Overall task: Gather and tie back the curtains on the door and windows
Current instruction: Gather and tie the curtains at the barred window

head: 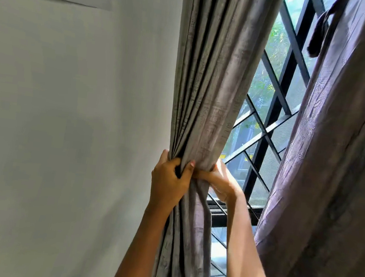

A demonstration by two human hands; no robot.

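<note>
The grey curtain [207,95] is bunched into a narrow waist, and both grips close on it at that point. The left grip [168,182] wraps the bundle's left edge, with its thumb laid up the front folds and its fingers curled round the side. The right grip [219,184] clasps the right edge, touching the left one across the front. Its fingers pass behind the cloth and are hidden, and window glare washes out its knuckles.

The curtain's long axis runs close to upright. Above the grips the pleats widen and lean a little to the right until the top of the frame cuts them off. Below the grips the cloth hangs straight down between the two forearms and is cut off by the bottom edge. How the curtain hangs at the top cannot be seen.

To the left of the grips is a plain pale wall [63,123]. Just right of them and behind is a black window grille [271,117] of crossed bars, with blurred greenery beyond. Further right hangs a second curtain [332,180], purplish and loose, cut off by the right edge. High above the right grip a dark strip of cloth [318,33] dangles against it. What it is fixed to is hard to make out.
</note>
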